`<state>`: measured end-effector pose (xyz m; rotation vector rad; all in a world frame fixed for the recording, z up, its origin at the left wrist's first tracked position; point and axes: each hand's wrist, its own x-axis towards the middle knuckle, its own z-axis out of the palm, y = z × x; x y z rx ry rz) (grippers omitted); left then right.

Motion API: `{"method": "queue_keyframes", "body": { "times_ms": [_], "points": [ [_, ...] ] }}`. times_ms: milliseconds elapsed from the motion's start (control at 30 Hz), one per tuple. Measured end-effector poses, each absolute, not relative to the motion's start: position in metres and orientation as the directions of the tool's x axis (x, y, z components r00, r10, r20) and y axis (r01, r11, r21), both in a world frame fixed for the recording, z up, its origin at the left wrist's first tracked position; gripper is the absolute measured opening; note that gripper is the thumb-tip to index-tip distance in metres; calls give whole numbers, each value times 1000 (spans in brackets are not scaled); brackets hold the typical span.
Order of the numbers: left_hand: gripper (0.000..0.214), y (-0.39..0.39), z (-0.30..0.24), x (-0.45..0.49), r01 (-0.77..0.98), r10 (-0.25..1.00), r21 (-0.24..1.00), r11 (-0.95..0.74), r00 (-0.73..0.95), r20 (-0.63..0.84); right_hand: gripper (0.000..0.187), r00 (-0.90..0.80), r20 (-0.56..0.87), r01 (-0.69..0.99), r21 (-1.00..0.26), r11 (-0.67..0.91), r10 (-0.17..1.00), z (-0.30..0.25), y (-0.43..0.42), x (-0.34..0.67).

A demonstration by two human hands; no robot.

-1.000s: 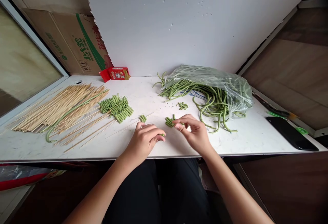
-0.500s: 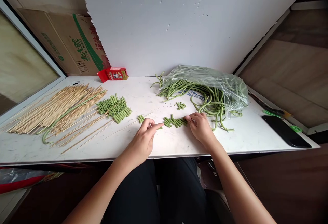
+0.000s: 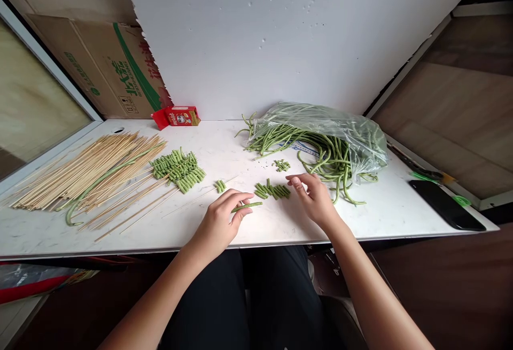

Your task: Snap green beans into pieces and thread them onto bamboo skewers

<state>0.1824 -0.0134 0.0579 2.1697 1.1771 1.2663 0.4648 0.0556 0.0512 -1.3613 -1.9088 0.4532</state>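
Note:
Between its thumb and fingers, my left hand (image 3: 224,216) holds a short length of green long bean (image 3: 247,207) just above the table. My right hand (image 3: 312,195) is raised with thumb and fingers apart, holding nothing, at the right end of a row of cut bean pieces (image 3: 274,190). Left of that row, a few bean pieces (image 3: 220,186) sit on a thin bamboo skewer (image 3: 190,200). Farther left, several skewers loaded with cut beans (image 3: 178,169) lie side by side in a pile.
Bare bamboo skewers (image 3: 84,171) cover the left side, with one long bean (image 3: 100,181) across them. A plastic bag of long beans (image 3: 320,131) lies at back right, near small bean ends (image 3: 282,165). A red box (image 3: 182,116) stands behind; a black phone (image 3: 444,204) lies right.
The bean length in my left hand has come up and shows more fully. My right hand has lifted off the row of pieces and its fingers have parted.

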Motion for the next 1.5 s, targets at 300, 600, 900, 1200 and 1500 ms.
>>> {"method": "queue_keyframes", "body": {
  "times_ms": [300,600,900,1200,1500],
  "points": [
    [23,-15,57,186,412,771,656,-633,258,582,29,-477,369,312,-778,546,798,73,17,411],
    [9,-12,54,182,612,798,547,-571,260,544,13,-448,483,318,-700,639,752,69,14,403],
    [24,-15,55,186,602,729,449,-661,371,575,17,-462,490,317,-687,654,739,64,11,395],
    [30,-14,52,185,583,721,444,-680,422,549,21,-510,421,234,-771,592,750,61,12,398],
    [8,-9,57,177,561,746,512,-650,343,571,18,-279,504,372,-728,576,818,58,38,431]
  ]
}}
